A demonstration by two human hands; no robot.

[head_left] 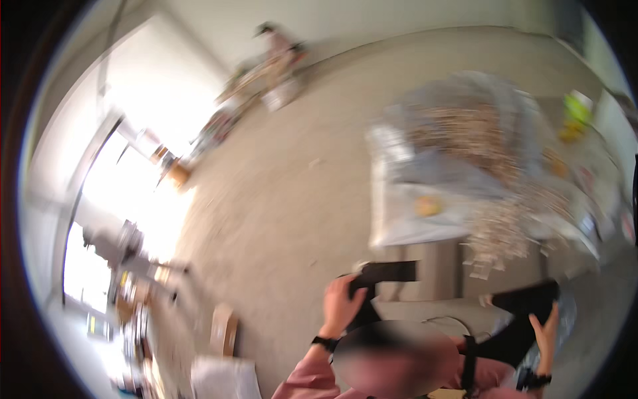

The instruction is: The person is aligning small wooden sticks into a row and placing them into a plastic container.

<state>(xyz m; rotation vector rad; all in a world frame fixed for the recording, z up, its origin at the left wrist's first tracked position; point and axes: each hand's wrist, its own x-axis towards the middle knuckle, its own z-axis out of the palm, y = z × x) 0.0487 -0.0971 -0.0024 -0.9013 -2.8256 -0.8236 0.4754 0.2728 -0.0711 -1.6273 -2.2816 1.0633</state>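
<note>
My left hand rests on the black trouser leg at my left knee. Its fingers lie over the cloth and hold nothing. Beside my right thigh is my right hand, fingers apart with nothing in them. In front of my knees stands a low table covered with a white sheet. On it a heap of small light-brown pieces lies in a grey plastic sheet. More loose pieces spill toward the table's near edge. A small yellow-orange thing sits left of the spill, too blurred to name.
A green and yellow item stands at the table's far right. On the floor at left are a cardboard box and a white package. Stacked goods line the left side. Another person is at a far bench.
</note>
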